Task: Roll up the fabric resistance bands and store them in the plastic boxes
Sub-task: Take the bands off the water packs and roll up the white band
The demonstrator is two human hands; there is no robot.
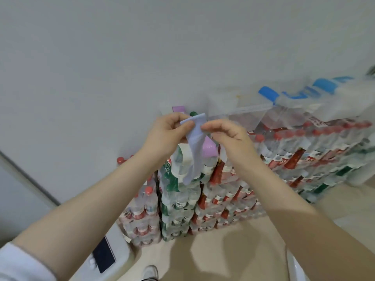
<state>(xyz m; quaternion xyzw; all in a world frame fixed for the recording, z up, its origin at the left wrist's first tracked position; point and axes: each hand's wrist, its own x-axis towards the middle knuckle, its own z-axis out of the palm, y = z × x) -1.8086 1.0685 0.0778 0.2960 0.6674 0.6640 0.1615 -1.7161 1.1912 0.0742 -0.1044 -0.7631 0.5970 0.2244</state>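
Head view shows the left hand (169, 130) and the right hand (225, 131) both pinching the top end of a pale lilac fabric band (194, 147), hanging free above stacked water bottles (223, 189), probably to start rolling it.

1. Left hand (168, 131): raised in front of the body, fingers curled, thumb and forefinger pinching the band (194, 147) at its upper end.
2. Right hand (227, 133): level with the left, just beside its grip, fingertips pinching the same end.
3. Both forearms bare, converging upward.
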